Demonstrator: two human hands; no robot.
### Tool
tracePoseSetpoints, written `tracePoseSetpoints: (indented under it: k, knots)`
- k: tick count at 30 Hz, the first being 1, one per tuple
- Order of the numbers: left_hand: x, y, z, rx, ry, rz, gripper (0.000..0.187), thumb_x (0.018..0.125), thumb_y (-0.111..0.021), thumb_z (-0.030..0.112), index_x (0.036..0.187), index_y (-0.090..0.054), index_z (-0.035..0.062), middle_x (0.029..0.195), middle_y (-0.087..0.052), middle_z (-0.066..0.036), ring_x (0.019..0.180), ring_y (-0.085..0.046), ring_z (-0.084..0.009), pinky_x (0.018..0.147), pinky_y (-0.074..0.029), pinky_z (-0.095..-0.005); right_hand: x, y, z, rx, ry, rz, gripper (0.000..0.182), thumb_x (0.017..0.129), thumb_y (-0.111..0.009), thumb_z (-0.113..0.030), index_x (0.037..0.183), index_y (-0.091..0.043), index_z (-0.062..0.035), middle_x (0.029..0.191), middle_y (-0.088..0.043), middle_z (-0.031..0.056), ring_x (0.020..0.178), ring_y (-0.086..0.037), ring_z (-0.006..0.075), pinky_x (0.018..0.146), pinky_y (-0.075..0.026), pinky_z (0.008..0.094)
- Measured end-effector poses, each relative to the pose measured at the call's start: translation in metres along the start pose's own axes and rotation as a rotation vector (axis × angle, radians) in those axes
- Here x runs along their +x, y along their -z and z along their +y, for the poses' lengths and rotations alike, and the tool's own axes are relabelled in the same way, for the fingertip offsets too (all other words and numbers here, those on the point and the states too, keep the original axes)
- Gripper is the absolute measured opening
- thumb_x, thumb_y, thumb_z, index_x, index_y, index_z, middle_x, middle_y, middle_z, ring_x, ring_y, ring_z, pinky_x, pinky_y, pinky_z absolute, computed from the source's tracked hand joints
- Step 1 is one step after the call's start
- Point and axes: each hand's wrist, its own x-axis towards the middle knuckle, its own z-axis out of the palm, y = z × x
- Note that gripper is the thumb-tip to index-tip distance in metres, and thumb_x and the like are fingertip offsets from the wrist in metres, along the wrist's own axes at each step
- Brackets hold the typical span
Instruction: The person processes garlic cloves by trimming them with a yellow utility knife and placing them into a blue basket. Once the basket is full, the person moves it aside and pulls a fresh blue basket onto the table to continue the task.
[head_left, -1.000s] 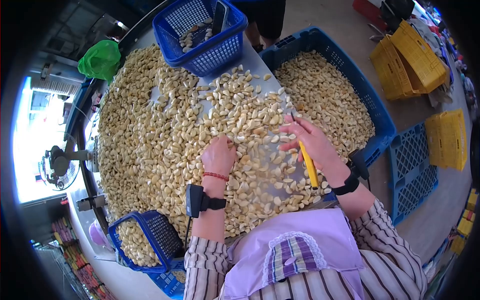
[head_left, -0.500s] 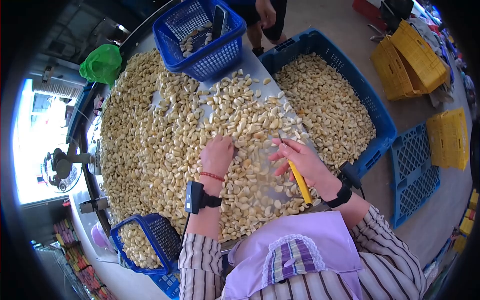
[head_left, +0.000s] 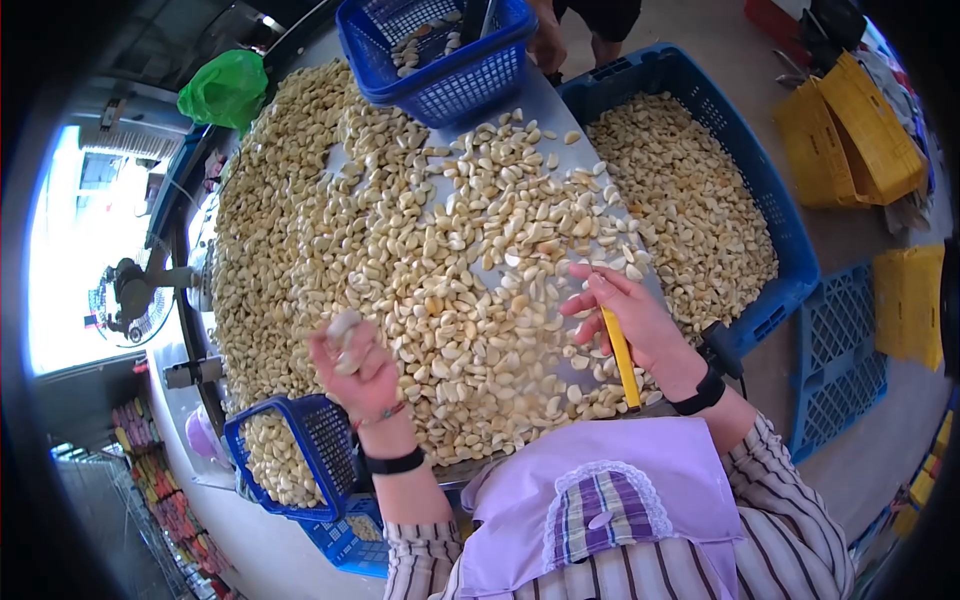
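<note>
Blue plastic mesh forms the small basket (head_left: 328,440) at lower left, filled with pale cloves that look like peeled garlic. Just above its right side, the left hand (head_left: 362,375) is palm-up, its grip half curled around a few cloves (head_left: 345,328); a loose finger or a tilted palm could spill them outside the rim. More cloves spread thickly across the metal surface (head_left: 548,108). Over its right part, the right hand (head_left: 645,325) grips a yellow-handled tool (head_left: 621,360) lightly, fingers partly spread; the handle could slip or twist if that hold loosens. Farther right, cloves near the edge could fall if brushed, beside the large blue crate (head_left: 800,270).
</note>
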Motion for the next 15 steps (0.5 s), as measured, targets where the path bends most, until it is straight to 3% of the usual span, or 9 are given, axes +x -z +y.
tracePoseSetpoints:
  k: [3, 5, 7, 8, 10, 11, 13, 14, 15]
  knots:
    - [-0.052, -0.027, 0.065, 0.177, -0.132, 0.050, 0.024, 0.095, -0.045, 0.028, 0.078, -0.046, 0.0102, 0.079, -0.051, 0.002, 0.058, -0.047, -0.0100, 0.037, -0.031, -0.0201, -0.001, 0.005, 0.004, 0.120, 0.012, -0.025, 0.044, 0.096, -0.047, -0.038, 0.130, -0.047, -0.0100, 0.095, -0.064, 0.0106, 0.061, -0.064, 0.0146, 0.041, -0.043, 0.0215]
    - [-0.101, -0.029, 0.133, 0.604, -0.372, 0.112, 0.024, 0.095, -0.047, 0.031, 0.093, -0.055, 0.0079, 0.078, -0.052, -0.001, 0.060, -0.047, -0.0094, 0.038, -0.033, -0.0201, -0.001, 0.010, 0.005, 0.273, 0.045, -0.032, 0.045, 0.097, -0.045, -0.040, 0.130, -0.047, -0.0097, 0.093, -0.064, 0.0107, 0.061, -0.064, 0.0145, 0.043, -0.045, 0.0233]
    - [-0.124, -0.057, 0.136, 1.234, -1.071, 0.870, 0.031, 0.093, -0.051, 0.035, 0.106, -0.058, 0.0080, 0.085, -0.056, -0.003, 0.061, -0.047, -0.0096, 0.042, -0.036, -0.0199, 0.001, 0.015, 0.006, 0.366, 0.021, -0.024, 0.046, 0.096, -0.044, -0.042, 0.130, -0.047, -0.0098, 0.092, -0.064, 0.0103, 0.061, -0.063, 0.0142, 0.044, -0.046, 0.0239]
    - [-0.146, -0.051, 0.159, 1.238, -1.073, 0.875, 0.031, 0.093, -0.051, 0.035, 0.106, -0.058, 0.0080, 0.085, -0.056, -0.003, 0.061, -0.047, -0.0096, 0.042, -0.036, -0.0199, 0.003, 0.016, 0.006, 0.454, 0.001, -0.017, 0.047, 0.096, -0.044, -0.044, 0.129, -0.047, -0.0100, 0.090, -0.064, 0.0099, 0.061, -0.062, 0.0139, 0.045, -0.046, 0.0246]
    - [-0.183, -0.031, 0.218, 1.996, -0.608, 1.369, 0.042, 0.090, -0.057, 0.039, 0.119, -0.057, 0.0087, 0.109, -0.059, -0.009, 0.082, -0.057, -0.0191, 0.064, -0.050, -0.0294, 0.006, 0.017, 0.007, 0.465, -0.018, -0.001, 0.047, 0.096, -0.044, -0.045, 0.126, -0.050, -0.0096, 0.088, -0.064, 0.0087, 0.061, -0.060, 0.0132, 0.047, -0.047, 0.0255]
    - [-0.183, -0.031, 0.213, 1.996, -0.603, 1.367, 0.042, 0.090, -0.057, 0.039, 0.119, -0.057, 0.0087, 0.109, -0.059, -0.009, 0.082, -0.057, -0.0191, 0.064, -0.050, -0.0294, 0.009, 0.018, 0.009, 0.486, -0.032, -0.011, 0.047, 0.095, -0.045, -0.045, 0.124, -0.052, -0.0092, 0.087, -0.064, 0.0083, 0.061, -0.060, 0.0132, 0.048, -0.047, 0.0253]
    - [-0.177, -0.039, 0.188, 3.147, 0.048, 1.621, 0.047, 0.087, -0.061, 0.037, 0.122, -0.056, 0.0056, 0.130, -0.051, -0.016, 0.112, -0.051, -0.0313, 0.091, -0.045, -0.0433, 0.011, 0.020, 0.014, 0.527, -0.033, -0.037, 0.047, 0.095, -0.046, -0.046, 0.120, -0.054, -0.0077, 0.083, -0.064, 0.0074, 0.061, -0.060, 0.0128, 0.048, -0.046, 0.0248]
    - [-0.169, -0.044, 0.172, 3.141, 0.053, 1.610, 0.047, 0.087, -0.061, 0.037, 0.122, -0.056, 0.0056, 0.130, -0.051, -0.016, 0.112, -0.051, -0.0313, 0.091, -0.045, -0.0433, 0.009, 0.020, 0.014, 0.522, -0.030, -0.028, 0.047, 0.095, -0.046, -0.046, 0.120, -0.054, -0.0077, 0.083, -0.064, 0.0074, 0.061, -0.060, 0.0128, 0.048, -0.046, 0.0248]
    - [-0.151, -0.056, 0.146, 3.122, -0.297, 1.496, 0.048, 0.085, -0.063, 0.035, 0.121, -0.057, 0.0046, 0.134, -0.047, -0.018, 0.120, -0.044, -0.0345, 0.097, -0.038, -0.0459, 0.007, 0.019, 0.013, 0.529, -0.027, -0.007, 0.047, 0.095, -0.046, -0.047, 0.120, -0.054, -0.0085, 0.083, -0.064, 0.0073, 0.061, -0.060, 0.0132, 0.049, -0.046, 0.0252]
